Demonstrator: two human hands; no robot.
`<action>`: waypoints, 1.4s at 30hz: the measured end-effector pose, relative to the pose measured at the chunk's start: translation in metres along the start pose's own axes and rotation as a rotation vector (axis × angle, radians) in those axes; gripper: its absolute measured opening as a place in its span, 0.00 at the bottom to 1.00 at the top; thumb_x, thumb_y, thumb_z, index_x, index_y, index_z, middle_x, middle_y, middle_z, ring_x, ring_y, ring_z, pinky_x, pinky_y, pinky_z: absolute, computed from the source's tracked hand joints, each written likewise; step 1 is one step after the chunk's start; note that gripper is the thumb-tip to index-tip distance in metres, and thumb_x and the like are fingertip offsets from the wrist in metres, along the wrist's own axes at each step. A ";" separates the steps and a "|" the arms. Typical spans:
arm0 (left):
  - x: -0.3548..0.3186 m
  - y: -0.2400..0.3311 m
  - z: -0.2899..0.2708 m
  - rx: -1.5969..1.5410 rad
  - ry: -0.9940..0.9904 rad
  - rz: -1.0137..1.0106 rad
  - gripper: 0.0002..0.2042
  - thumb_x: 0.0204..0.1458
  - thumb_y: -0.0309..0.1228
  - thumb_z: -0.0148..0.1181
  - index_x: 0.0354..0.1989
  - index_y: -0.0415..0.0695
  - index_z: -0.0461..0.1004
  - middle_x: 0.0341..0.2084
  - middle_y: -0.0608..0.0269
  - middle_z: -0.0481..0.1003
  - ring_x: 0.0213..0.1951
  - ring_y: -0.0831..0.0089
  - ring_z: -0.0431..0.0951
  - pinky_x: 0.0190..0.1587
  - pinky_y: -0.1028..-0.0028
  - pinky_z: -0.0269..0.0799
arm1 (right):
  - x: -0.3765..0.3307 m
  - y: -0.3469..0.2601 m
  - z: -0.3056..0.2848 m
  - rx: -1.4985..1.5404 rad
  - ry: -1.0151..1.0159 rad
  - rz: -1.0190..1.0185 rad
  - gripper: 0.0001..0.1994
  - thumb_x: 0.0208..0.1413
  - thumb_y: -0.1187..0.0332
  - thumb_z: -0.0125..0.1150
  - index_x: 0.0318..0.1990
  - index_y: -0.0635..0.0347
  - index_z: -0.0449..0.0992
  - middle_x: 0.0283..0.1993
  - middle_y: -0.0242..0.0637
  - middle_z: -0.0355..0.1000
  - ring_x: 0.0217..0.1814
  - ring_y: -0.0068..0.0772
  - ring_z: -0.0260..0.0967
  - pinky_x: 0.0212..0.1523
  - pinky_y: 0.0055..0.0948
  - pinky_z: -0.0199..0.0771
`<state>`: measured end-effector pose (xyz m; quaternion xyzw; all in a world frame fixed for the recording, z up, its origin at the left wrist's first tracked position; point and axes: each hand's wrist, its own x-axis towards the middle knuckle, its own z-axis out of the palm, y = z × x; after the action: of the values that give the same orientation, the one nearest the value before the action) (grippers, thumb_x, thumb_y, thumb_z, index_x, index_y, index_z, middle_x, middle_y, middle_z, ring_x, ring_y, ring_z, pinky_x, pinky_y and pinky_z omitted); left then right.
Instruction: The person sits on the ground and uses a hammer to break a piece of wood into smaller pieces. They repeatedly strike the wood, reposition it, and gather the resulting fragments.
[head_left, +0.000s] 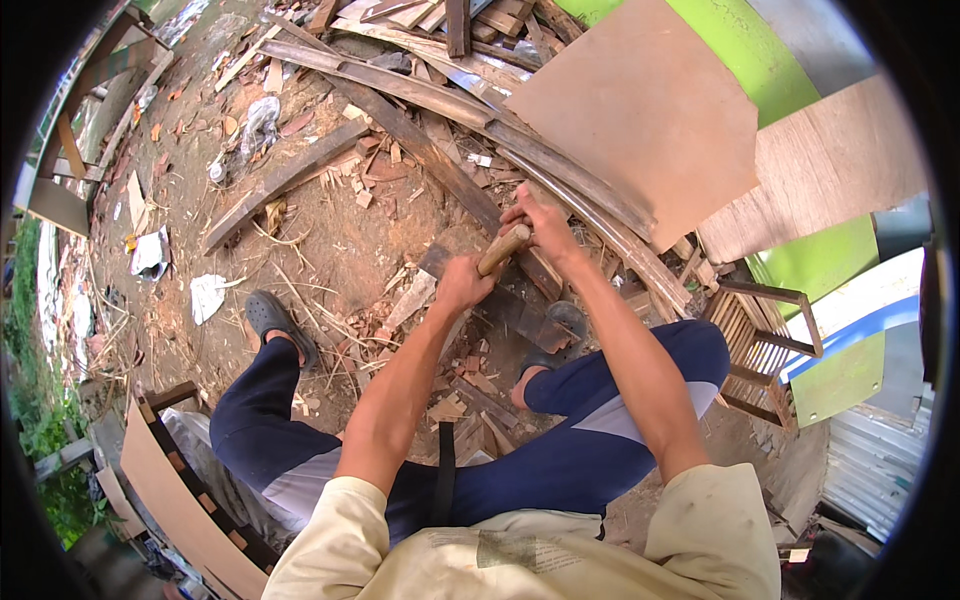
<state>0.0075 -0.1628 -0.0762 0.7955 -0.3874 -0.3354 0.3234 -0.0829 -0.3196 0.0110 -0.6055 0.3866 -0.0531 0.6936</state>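
Bare earth, brown and crumbly, spread underfoot, strewn with straw and splinters. The biggest piece on it was a smooth tan sheet with clipped corners, and against it lay a paler plywood panel with streaky grain. Long weathered beams, rough and grey-brown, ran beneath the tan sheet's edge. A straight dark timber slanted toward the person's hands, and below them lay a broad dark board, flat and scuffed. Off to the right stood a slatted wooden frame, open and boxy.

The person's left hand was clenched around a wooden handle, a short, rounded, light-brown stick held at a tilt above the timbers, between the two hands. The right hand was at the handle's upper end, fingers partly bent; I couldn't tell whether they gripped it. Smallest of all were the pale wood chips, thin and angular, scattered on the dirt.
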 end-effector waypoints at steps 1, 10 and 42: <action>-0.002 0.002 -0.001 -0.001 0.003 -0.016 0.14 0.52 0.40 0.62 0.32 0.39 0.79 0.30 0.39 0.78 0.36 0.42 0.79 0.40 0.54 0.75 | 0.004 0.002 -0.001 -0.026 -0.033 -0.055 0.38 0.62 0.32 0.45 0.34 0.66 0.80 0.29 0.38 0.77 0.33 0.28 0.75 0.35 0.27 0.72; 0.001 0.001 0.010 -0.074 0.051 -0.077 0.13 0.52 0.37 0.60 0.34 0.38 0.78 0.26 0.36 0.76 0.34 0.40 0.79 0.39 0.53 0.73 | 0.024 0.008 0.016 0.014 -0.116 -0.088 0.39 0.64 0.33 0.40 0.30 0.66 0.77 0.23 0.36 0.71 0.26 0.24 0.68 0.35 0.26 0.69; -0.051 -0.047 0.014 0.079 0.187 0.120 0.10 0.47 0.36 0.63 0.28 0.40 0.77 0.26 0.43 0.77 0.32 0.43 0.79 0.37 0.51 0.74 | 0.016 0.015 0.076 0.436 -0.450 -0.077 0.40 0.64 0.31 0.25 0.77 0.44 0.43 0.77 0.47 0.47 0.81 0.47 0.38 0.78 0.49 0.31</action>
<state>-0.0086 -0.1008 -0.1063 0.8108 -0.4155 -0.2242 0.3460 -0.0323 -0.2638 -0.0116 -0.4533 0.1796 -0.0256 0.8727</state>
